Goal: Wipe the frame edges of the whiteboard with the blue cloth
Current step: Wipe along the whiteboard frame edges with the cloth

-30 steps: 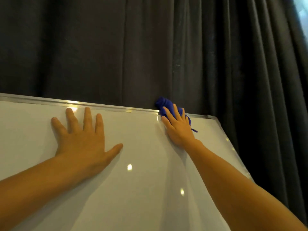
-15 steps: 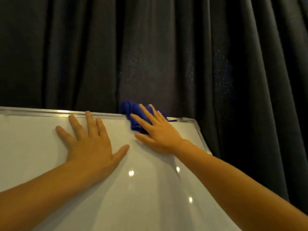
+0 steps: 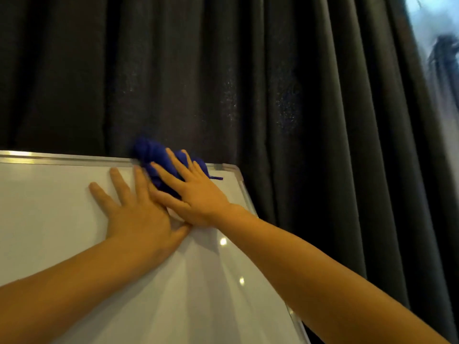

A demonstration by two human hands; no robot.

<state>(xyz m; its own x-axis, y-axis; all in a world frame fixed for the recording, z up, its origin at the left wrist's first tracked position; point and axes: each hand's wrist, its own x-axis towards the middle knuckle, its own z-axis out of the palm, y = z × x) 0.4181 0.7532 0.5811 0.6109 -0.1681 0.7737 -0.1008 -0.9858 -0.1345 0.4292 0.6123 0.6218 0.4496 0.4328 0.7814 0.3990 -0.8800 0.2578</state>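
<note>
**Head view: blue cloth pressed on the top frame edge**

Head view: the right hand (image 3: pixel 198 194) lies flat on the blue cloth (image 3: pixel 159 157), fingers (image 3: pixel 164 173) spread, pressing it against the top frame (image 3: pixel 62 158) of the whiteboard (image 3: pixel 49 219) near its upper right corner. The cloth is bunched, part of it rising above the frame. The left hand (image 3: pixel 139 219) lies palm down on the white surface just beside it, fingers spread, its thumb tucked under the right hand. A dark curtain (image 3: pixel 248 83) hangs behind the board.
</note>
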